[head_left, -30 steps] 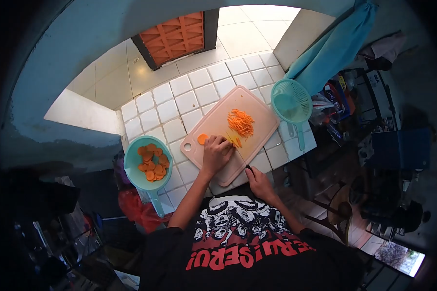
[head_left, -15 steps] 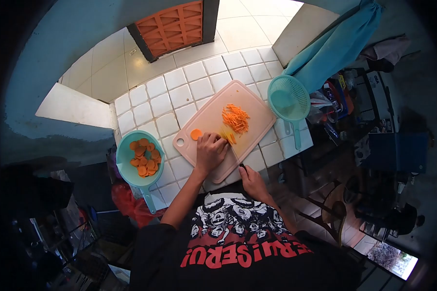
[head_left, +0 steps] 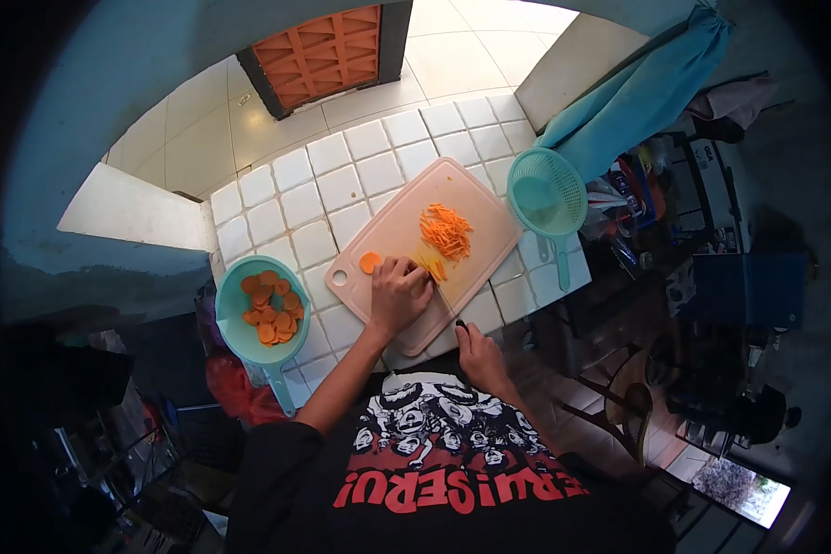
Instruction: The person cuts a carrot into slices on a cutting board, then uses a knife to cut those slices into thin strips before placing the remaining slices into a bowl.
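My left hand (head_left: 402, 297) has its fingers curled down on a pink cutting board (head_left: 499, 226), pressing on carrot that is mostly hidden under them. Thin carrot strips (head_left: 437, 269) stick out beside its fingertips. In my right hand (head_left: 480, 355) is a knife (head_left: 461, 325), gripped by its black handle; the thin blade runs up along the fingertips of my left hand and is hard to make out. A pile of shredded carrot (head_left: 446, 231) lies farther up the board. One round carrot slice (head_left: 369, 262) rests just beyond my left knuckles.
To the left, a turquoise handled strainer (head_left: 230, 334) holds several carrot slices (head_left: 266, 323). Another turquoise strainer (head_left: 572, 187) stands at the board's right corner. White tiles (head_left: 297, 205) cover the counter. A blue-green cloth (head_left: 632, 97) hangs at the upper right.
The view has shifted slightly. Both hands stay in nearly the same place on the board, the left still pressing on the carrot and the right still gripping the knife.
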The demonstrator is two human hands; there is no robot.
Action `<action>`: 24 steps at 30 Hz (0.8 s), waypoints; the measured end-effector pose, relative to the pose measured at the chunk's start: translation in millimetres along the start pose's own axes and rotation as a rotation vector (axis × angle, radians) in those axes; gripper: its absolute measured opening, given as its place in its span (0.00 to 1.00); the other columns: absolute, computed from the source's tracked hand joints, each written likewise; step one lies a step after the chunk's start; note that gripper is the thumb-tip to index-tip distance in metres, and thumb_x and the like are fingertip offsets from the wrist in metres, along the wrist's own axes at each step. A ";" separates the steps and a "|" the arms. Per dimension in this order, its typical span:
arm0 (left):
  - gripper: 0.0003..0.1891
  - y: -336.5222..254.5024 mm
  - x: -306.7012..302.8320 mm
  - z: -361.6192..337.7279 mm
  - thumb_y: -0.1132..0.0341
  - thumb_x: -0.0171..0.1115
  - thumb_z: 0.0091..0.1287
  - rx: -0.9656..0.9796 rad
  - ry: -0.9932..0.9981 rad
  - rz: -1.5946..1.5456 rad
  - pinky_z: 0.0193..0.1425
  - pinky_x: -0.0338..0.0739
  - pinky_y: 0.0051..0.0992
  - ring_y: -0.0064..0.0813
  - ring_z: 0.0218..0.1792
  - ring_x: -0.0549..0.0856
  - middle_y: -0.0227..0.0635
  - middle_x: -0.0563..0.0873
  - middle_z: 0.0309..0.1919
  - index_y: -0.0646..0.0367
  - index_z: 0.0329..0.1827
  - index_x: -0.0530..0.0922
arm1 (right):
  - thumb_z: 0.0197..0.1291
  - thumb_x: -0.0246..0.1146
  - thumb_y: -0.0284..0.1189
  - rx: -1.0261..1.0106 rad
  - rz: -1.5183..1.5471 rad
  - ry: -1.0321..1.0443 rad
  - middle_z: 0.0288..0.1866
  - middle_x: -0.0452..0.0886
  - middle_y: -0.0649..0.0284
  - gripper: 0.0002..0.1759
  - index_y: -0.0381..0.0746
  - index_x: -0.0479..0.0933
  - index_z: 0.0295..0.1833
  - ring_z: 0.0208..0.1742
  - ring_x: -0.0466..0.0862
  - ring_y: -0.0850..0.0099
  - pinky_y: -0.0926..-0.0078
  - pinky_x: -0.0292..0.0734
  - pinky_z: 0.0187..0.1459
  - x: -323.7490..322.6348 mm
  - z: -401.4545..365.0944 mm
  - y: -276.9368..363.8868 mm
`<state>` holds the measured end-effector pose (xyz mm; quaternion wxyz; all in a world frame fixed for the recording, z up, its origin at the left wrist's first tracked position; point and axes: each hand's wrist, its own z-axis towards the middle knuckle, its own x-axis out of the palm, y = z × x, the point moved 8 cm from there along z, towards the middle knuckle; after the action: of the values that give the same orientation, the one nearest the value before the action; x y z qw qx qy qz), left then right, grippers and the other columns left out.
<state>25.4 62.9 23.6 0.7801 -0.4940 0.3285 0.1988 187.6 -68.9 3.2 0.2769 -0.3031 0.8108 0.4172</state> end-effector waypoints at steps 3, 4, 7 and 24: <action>0.08 0.9 3.6 0.0 0.63 0.74 0.57 -0.012 0.028 0.016 0.54 0.69 0.37 0.34 0.49 0.80 0.31 0.83 0.40 0.51 0.37 0.87 | 0.80 0.47 0.50 0.019 -0.039 -0.026 0.35 0.84 0.34 0.24 0.39 0.74 0.48 0.44 0.83 0.30 0.31 0.75 0.45 1.2 -1.6 0.2; 0.08 1.3 3.9 0.1 0.62 0.74 0.56 -0.013 0.024 0.013 0.54 0.69 0.37 0.34 0.49 0.80 0.31 0.83 0.40 0.51 0.36 0.86 | 0.81 0.48 0.49 0.004 -0.038 -0.041 0.33 0.83 0.35 0.23 0.39 0.74 0.47 0.42 0.82 0.30 0.31 0.74 0.43 -2.8 -2.6 4.4; 0.08 1.5 4.6 0.7 0.62 0.73 0.56 -0.016 0.024 0.005 0.54 0.69 0.37 0.34 0.49 0.80 0.31 0.82 0.40 0.51 0.36 0.86 | 0.80 0.49 0.47 -0.016 -0.048 -0.060 0.31 0.83 0.36 0.22 0.38 0.73 0.46 0.39 0.82 0.30 0.31 0.73 0.40 -6.7 -3.5 6.4; 0.08 2.2 3.1 4.8 0.63 0.74 0.54 -0.041 0.035 -0.035 0.55 0.68 0.38 0.35 0.48 0.80 0.31 0.83 0.38 0.53 0.34 0.85 | 0.80 0.49 0.48 0.018 -0.061 0.007 0.33 0.84 0.36 0.23 0.38 0.75 0.47 0.41 0.82 0.31 0.32 0.74 0.42 -10.3 2.7 9.6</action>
<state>27.7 68.1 21.4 0.7674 -0.5190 0.3291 0.1831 188.0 -59.4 14.1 0.2895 -0.3267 0.8059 0.3999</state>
